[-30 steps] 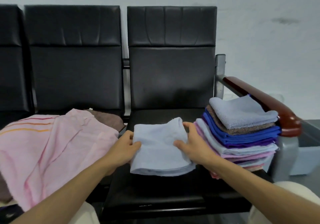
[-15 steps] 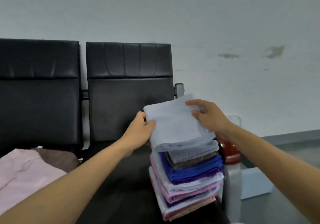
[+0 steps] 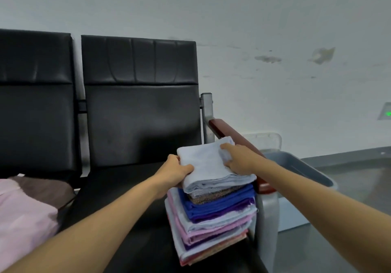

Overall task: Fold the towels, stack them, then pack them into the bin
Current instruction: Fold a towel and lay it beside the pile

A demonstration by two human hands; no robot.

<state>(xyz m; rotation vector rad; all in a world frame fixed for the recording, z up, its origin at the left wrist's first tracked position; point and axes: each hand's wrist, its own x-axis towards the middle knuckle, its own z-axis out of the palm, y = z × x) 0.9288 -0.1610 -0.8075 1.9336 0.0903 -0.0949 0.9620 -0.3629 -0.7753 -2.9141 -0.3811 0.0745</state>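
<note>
A folded light blue towel (image 3: 206, 167) lies on top of a stack of folded towels (image 3: 213, 220) at the right side of a black seat. My left hand (image 3: 172, 170) grips the towel's left edge, thumb on top. My right hand (image 3: 238, 157) holds its far right corner, fingers curled over the cloth. Unfolded pink towel (image 3: 23, 215) and a brown towel (image 3: 44, 188) lie on the seat to the left. The grey bin (image 3: 304, 167) stands on the floor right of the armrest.
A row of black padded chairs (image 3: 139, 112) stands against a pale wall. A red-brown armrest (image 3: 230, 133) on a grey metal post separates the stack from the bin. Grey floor lies to the right.
Both hands lifted the light blue towel off the seat, carried it right and set it down on the stack. The view swung right and the bin came into sight.
</note>
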